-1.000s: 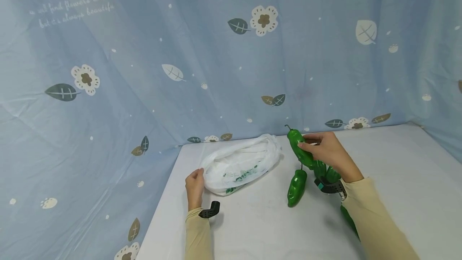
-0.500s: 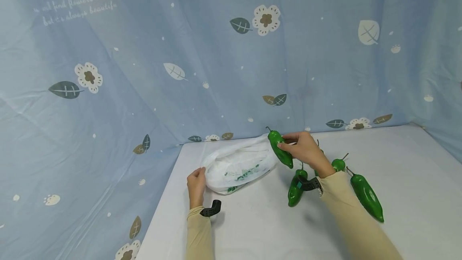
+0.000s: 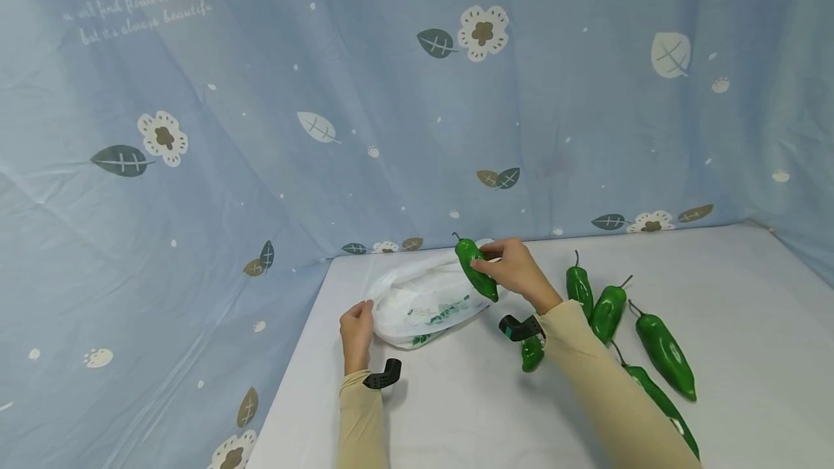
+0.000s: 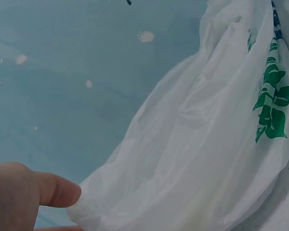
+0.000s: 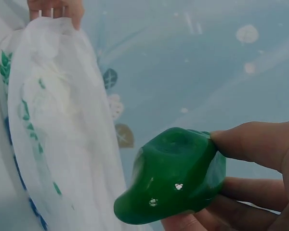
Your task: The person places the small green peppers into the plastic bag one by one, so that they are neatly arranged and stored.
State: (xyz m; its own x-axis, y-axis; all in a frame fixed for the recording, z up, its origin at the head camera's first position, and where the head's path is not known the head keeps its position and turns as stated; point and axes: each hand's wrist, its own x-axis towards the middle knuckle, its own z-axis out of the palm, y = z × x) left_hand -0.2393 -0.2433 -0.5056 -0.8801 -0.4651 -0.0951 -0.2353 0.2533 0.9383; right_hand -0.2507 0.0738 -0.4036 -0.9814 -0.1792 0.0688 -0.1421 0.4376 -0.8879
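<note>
My left hand [image 3: 356, 336] pinches the left edge of a white plastic bag [image 3: 404, 310] with green leaf print. The bag's mouth gapes upward in the head view. In the left wrist view, the thumb presses on the edge of the thin bag [image 4: 183, 144]. My right hand [image 3: 517, 271] holds a glossy green pepper [image 3: 474, 266], stem pointing up and left, in front of the bag's right part. Close up in the right wrist view, thumb and fingers grip one end of the pepper [image 5: 173, 178], whose tapered tip points left.
Several more green peppers lie on the white table [image 3: 449, 411] at the right, among them one [image 3: 664, 353] farthest right. Another pepper [image 3: 531, 355] is partly hidden by the right wrist's black camera mount [image 3: 517, 328]. A blue patterned curtain [image 3: 391, 93] hangs behind the table.
My right hand has carried the pepper leftward from beside the other peppers to in front of the bag, uncovering the peppers at right. The left hand has kept its pinch on the bag.
</note>
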